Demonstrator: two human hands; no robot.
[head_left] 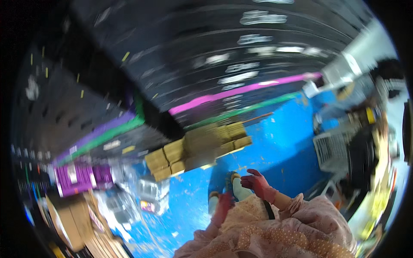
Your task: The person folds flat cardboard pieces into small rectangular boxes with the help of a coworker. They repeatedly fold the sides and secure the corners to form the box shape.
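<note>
My left hand [223, 209], in a thin reddish glove, hangs low in front of my body. Motion smears its fingers, and nothing can be made out in it. To its right is my right hand [259, 185], gloved the same way, raised with its fingers apart and nothing between them. Neither hand touches anything in view. Beyond them, bundles of flat brown cardboard [172, 157] lie stacked on the floor against a tall wall of black crates [206, 56].
Pink [241, 92] and green bands run along the black crates. At left are a purple crate [73, 180], clear plastic bins [150, 191] and an open cardboard box [71, 221]. A white slatted basket [331, 150] stands at right on the blue floor [275, 159].
</note>
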